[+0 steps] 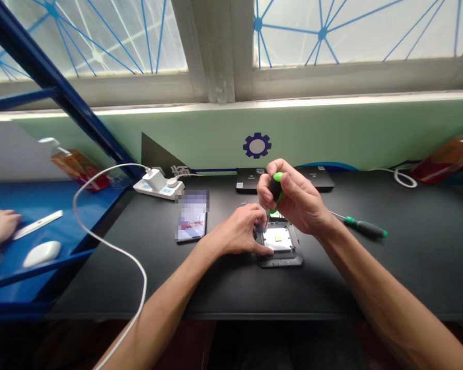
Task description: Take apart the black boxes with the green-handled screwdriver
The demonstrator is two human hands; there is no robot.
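Screwdriver [274, 188] in curled right hand [298, 198]

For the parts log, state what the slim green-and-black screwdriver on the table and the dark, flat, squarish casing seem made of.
Lying screwdriver: shaft likely polished metal, gleaming silver; handle perhaps satin plastic or rubber, softly shiny. Casing: probably matte plastic, given its dull, even darkness.

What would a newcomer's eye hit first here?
First, the green-and-black screwdriver in the right hand, over the open case on the desk, with the left hand at the case's left side. Then the white cable looping down the left of the view, and the dark gear on the green wall ahead.
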